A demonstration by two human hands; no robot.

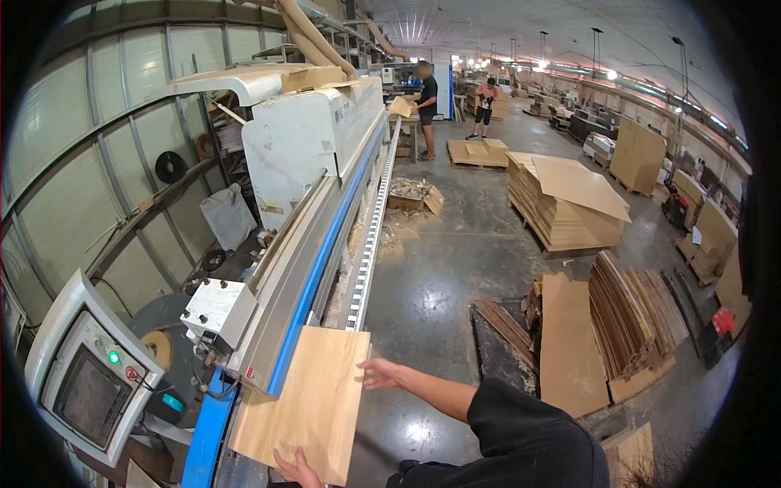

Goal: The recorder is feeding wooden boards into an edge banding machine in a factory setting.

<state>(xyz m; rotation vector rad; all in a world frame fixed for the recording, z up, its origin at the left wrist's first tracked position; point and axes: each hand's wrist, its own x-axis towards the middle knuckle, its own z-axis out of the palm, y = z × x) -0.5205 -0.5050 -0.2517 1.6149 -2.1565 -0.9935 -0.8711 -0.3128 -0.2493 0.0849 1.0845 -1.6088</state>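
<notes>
A flat wood-grain board [313, 398] lies on the near end of a long edge-banding machine [313, 134], its far left part running under the machine's blue-edged beam. My left hand [298, 470] is at the board's near edge, thumb and fingers over the rim; the lower part of this hand is cut off by the picture's edge. Against the board's right edge rests my right hand [381, 374], its fingers stretched out and a little apart. My right arm reaches in from the lower right in a black sleeve.
A control panel [93, 382] with a green light stands at the left. Right of the machine are stacked panels [561, 203], upright-leaning strips [626, 313] and a scrap pile [411, 191]. One person [427, 106] works at the machine's far end; another person [486, 106] stands beyond a low pallet.
</notes>
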